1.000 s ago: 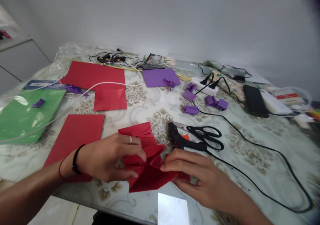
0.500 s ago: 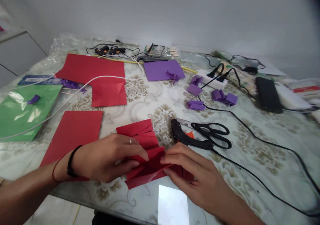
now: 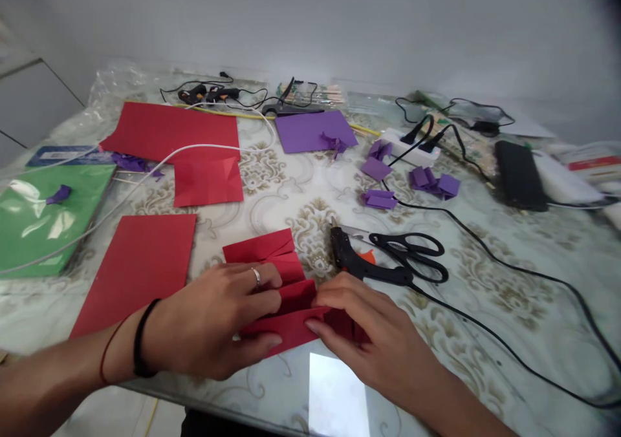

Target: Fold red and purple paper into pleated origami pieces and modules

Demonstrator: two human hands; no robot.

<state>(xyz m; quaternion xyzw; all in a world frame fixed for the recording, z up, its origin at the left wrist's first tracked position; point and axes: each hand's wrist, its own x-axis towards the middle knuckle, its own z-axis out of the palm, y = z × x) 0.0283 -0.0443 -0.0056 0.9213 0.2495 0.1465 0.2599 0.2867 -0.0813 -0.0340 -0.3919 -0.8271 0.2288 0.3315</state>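
A folded red paper piece (image 3: 286,308) lies at the near edge of the table. My left hand (image 3: 218,317), with a ring and a black wristband, pinches its left side, thumb under and fingers on top. My right hand (image 3: 373,337) presses and pinches the right side of the same folded paper. Its lower flap lies nearly flat on the table. A second pleated red part (image 3: 264,248) lies just behind my fingers.
A black glue gun (image 3: 356,262) and black scissors (image 3: 412,256) lie just behind my right hand, with a black cable (image 3: 485,333) running right. Red sheets (image 3: 140,266), a green sheet (image 3: 33,220), a purple sheet (image 3: 313,131), purple folded bits (image 3: 429,181) and a power strip (image 3: 410,151) cover the table.
The raised red flap has been pressed down flat between both hands. The view has shifted slightly, and both hands have moved a little lower on the paper.
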